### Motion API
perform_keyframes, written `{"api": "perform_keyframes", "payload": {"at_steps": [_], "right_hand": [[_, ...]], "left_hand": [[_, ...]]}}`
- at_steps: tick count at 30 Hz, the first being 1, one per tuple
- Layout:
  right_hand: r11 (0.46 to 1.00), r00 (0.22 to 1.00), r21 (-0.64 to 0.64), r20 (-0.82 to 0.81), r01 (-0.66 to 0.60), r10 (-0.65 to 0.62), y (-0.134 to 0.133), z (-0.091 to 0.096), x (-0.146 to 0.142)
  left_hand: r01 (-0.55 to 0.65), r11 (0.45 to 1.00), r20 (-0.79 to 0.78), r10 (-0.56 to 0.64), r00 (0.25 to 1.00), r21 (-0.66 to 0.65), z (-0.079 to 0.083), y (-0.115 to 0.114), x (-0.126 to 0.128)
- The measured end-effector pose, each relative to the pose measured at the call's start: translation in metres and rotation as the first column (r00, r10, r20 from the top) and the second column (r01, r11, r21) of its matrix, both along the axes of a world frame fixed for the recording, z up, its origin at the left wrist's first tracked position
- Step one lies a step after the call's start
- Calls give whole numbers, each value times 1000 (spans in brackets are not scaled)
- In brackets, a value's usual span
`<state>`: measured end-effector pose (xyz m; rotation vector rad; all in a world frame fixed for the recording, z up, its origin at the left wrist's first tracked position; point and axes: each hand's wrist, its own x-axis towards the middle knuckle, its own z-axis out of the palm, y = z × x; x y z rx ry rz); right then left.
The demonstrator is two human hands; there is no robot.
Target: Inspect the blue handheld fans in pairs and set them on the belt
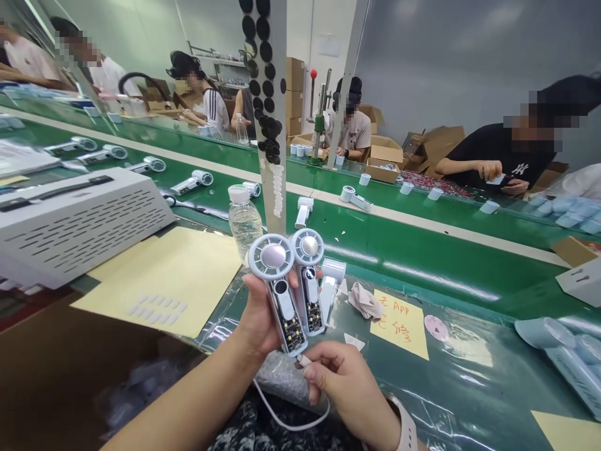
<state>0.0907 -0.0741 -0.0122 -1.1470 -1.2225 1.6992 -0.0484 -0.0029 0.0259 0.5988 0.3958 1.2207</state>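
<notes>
The left hand (265, 313) clasps two white handheld fans (277, 288) side by side, fingers wrapped round their open-backed handles and pressed together, holding them above the near edge of the green table (422, 250). The right hand (342, 388) pinches a small white plug (304, 360) between thumb and fingertips, right at the lower end of one fan, its thin white cable (286, 413) looping down towards the lap. The step in hand looks like plugging in that fan, though the fingers partly hide whether the plug is seated. The next move calls for lining it up squarely with the port. A water bottle (244, 219) stands beyond, near a cream paper sheet (164, 282).
</notes>
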Motion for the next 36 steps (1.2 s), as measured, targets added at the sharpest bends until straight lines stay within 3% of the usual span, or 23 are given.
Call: {"api": "perform_keyframes", "payload": {"at_steps": [6,14,19,24,28,32,36], "right_hand": [[980,979,42,-66,194,-191,-7,3,-14],[976,973,-26,-74,218,-219,-10,-9,-20],[957,987,259,57,130,-149,-8,-4,-15],[917,985,371,28,149,-172,-12,-1,-15],[925,970,317,52,209,-236,-13,-1,-18],[957,978,212,15,200,-208,-14,1,-14],[960,976,198,43,200,-212,-15,3,-10]], "left_hand": [[-22,1000,3,22,1000,14,-3,2,7],[-57,998,-68,59,996,32,-8,0,7],[-73,997,-18,73,997,9,-5,-3,6],[-30,997,83,36,996,-69,-3,-4,5],[-44,999,75,46,996,-29,0,-4,3],[-26,1000,77,26,997,-4,4,-5,3],[18,1000,97,-20,995,23,6,-6,3]]}}
